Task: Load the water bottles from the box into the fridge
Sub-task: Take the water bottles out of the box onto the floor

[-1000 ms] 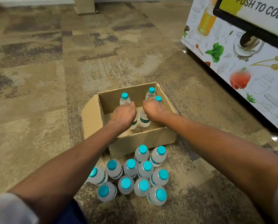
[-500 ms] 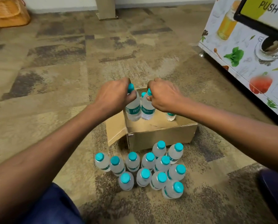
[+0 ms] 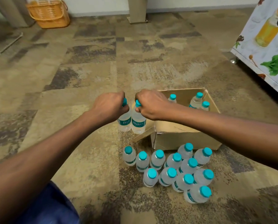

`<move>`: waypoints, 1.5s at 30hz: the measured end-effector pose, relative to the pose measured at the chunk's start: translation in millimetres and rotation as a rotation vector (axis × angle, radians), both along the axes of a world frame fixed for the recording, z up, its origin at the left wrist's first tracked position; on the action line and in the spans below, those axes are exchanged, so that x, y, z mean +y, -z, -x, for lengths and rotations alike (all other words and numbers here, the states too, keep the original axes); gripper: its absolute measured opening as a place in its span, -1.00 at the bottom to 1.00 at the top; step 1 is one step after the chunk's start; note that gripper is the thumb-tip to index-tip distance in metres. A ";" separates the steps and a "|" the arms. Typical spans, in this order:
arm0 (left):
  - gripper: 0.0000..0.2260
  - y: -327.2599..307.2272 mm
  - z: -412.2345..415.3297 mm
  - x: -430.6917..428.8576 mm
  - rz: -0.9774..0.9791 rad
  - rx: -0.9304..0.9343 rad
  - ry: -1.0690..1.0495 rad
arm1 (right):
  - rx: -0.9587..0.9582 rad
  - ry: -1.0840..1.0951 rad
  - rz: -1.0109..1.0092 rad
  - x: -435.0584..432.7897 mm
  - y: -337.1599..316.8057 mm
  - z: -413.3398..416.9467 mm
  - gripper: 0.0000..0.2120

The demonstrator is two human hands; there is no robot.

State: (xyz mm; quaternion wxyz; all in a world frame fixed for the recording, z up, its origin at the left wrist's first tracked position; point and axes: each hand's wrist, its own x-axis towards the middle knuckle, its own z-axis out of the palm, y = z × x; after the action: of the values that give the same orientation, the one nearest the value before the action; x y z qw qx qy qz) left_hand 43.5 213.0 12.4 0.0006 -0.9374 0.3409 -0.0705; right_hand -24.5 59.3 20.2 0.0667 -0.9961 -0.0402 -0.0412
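Beside the box [image 3: 183,138], left hand [image 3: 110,107] and right hand [image 3: 151,104] each pinch a bottle top [image 3: 138,102]; one may slip onto standing bottles [image 3: 172,168].

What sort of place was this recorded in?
Likely an office or commercial break area, not a home: patterned carpet tiles, a fridge printed with food pictures, and water bottles standing by a cardboard box.

Clear plastic bottles [image 3: 174,165], matt cardboard box [image 3: 183,139], rough carpet [image 3: 70,78]
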 end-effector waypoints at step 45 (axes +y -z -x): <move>-0.68 55.5 -22.3 -31.3 -0.629 0.292 -0.022 | 0.021 -0.191 -0.209 -12.9 96.5 -28.1 -0.71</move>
State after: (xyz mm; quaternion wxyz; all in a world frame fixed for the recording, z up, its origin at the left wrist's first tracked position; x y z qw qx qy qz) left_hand 65.7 181.7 -43.1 0.2414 -0.8953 0.3322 0.1728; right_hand 3.7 46.4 -76.3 0.1743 -0.9757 -0.1296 -0.0282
